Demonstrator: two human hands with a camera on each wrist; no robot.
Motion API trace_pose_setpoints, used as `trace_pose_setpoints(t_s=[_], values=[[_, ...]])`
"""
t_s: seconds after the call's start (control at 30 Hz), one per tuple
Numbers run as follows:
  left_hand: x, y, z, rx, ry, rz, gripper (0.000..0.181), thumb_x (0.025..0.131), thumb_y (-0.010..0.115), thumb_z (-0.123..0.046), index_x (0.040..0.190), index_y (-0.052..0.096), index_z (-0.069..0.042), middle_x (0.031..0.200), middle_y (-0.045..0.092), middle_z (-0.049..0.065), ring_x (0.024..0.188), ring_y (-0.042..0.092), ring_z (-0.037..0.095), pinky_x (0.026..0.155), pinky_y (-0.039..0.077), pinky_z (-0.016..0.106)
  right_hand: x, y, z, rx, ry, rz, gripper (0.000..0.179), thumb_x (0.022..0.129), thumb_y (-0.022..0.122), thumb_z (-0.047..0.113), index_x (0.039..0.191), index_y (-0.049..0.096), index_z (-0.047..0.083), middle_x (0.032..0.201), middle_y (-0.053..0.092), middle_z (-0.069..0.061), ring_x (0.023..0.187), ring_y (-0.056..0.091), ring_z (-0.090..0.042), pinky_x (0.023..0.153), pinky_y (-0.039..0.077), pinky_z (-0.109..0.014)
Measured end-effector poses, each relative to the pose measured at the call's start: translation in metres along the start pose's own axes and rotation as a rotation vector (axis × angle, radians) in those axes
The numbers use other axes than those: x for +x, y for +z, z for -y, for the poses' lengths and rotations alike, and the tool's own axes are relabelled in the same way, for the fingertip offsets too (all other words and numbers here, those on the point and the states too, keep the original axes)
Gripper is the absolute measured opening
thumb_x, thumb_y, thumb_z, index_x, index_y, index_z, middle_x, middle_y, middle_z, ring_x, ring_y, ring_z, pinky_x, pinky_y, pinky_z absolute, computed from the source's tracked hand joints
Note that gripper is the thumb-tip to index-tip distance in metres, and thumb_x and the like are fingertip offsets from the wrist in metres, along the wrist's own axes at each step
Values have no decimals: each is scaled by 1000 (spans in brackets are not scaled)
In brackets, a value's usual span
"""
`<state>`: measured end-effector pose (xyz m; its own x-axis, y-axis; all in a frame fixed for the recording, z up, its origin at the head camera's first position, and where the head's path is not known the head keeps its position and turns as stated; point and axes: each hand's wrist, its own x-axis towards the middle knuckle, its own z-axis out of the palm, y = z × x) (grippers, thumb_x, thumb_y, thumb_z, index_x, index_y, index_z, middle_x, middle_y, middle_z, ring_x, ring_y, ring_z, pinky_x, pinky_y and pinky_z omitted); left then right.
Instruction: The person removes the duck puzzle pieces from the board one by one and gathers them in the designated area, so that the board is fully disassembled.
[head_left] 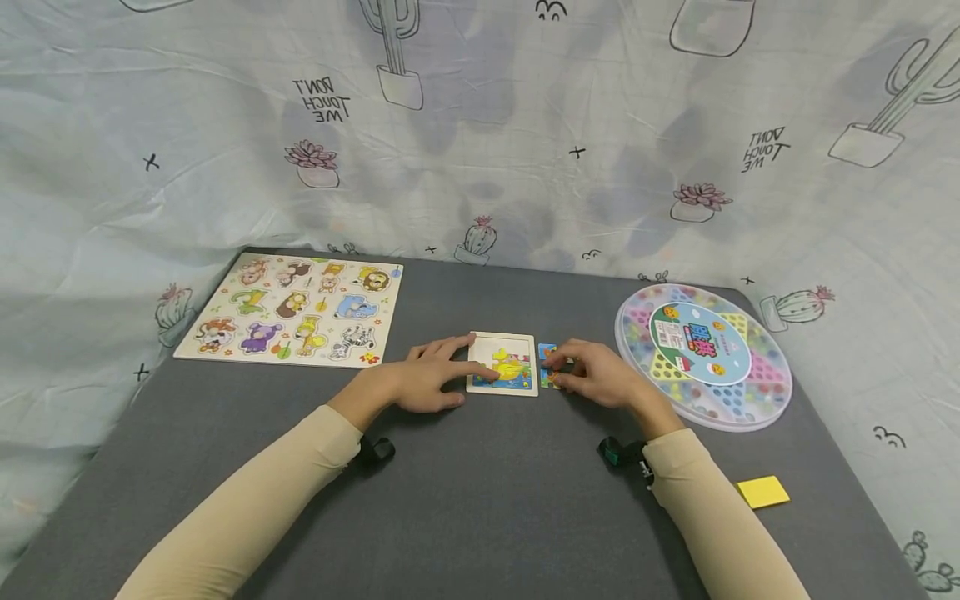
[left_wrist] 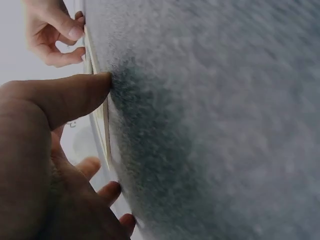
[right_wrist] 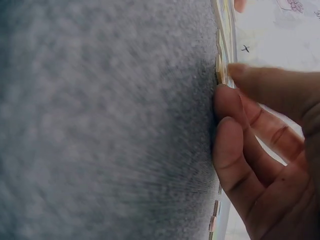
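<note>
A small square wooden jigsaw puzzle (head_left: 503,338) lies on the table, with a yellow duck picture in its lower part and bare board above. My left hand (head_left: 427,379) spreads over its left side, the index fingertip touching the duck and another finger at the upper left corner. The thumb rests near the table in the left wrist view. Just right of the frame, my right hand (head_left: 600,372) pinches a colourful puzzle piece (head_left: 546,377) between thumb and curled fingers, which partly cover it. Blue-edged puzzle pieces (head_left: 547,347) show beside those fingers.
A wooden animal board (head_left: 337,333) lies at the back left. On the right is a round Chinese checkers box (head_left: 765,367) with a transparent lid. A yellow card (head_left: 763,492) lies by the right sleeve. A printed curtain hangs behind the grey table (head_left: 480,500).
</note>
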<state>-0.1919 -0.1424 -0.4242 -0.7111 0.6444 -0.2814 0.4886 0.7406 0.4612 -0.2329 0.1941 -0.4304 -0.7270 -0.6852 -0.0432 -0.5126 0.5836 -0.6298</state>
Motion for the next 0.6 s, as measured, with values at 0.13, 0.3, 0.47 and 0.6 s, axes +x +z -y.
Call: trace_pose_setpoints(t_s=[0.13, 0.3, 0.47, 0.6], values=[[3, -2, -5, 20, -7, 2, 57, 104, 57, -27, 153, 42, -52, 174, 4, 4, 158, 8, 39, 116, 17, 69, 3, 0, 3, -17, -8, -18, 23, 100, 69, 16, 123, 72, 11, 110, 66, -1, 75, 61, -12, 67, 50, -30], [8, -3, -8, 67, -46, 38, 56, 104, 53, -27, 152, 43, -53, 174, 5, 0, 159, 4, 36, 118, 14, 67, 6, -2, 9, -32, -34, -47, 21, 101, 69, 16, 120, 73, 10, 109, 66, 0, 78, 57, -14, 70, 49, -32], [9, -3, -8, 76, -64, 49, 54, 105, 51, -30, 151, 43, -55, 174, 2, 1, 159, 3, 35, 119, 13, 66, 13, -2, 18, 5, -64, -54, 22, 101, 67, 14, 122, 71, 6, 110, 66, -3, 82, 62, -16, 71, 53, -33], [9, 0, -7, 61, -71, 51, 53, 105, 50, -31, 152, 43, -55, 174, -4, 4, 159, 1, 35, 119, 12, 68, 20, 0, 25, 28, -95, -36, 22, 101, 67, 11, 122, 70, 5, 112, 65, -8, 80, 66, -17, 68, 54, -32]])
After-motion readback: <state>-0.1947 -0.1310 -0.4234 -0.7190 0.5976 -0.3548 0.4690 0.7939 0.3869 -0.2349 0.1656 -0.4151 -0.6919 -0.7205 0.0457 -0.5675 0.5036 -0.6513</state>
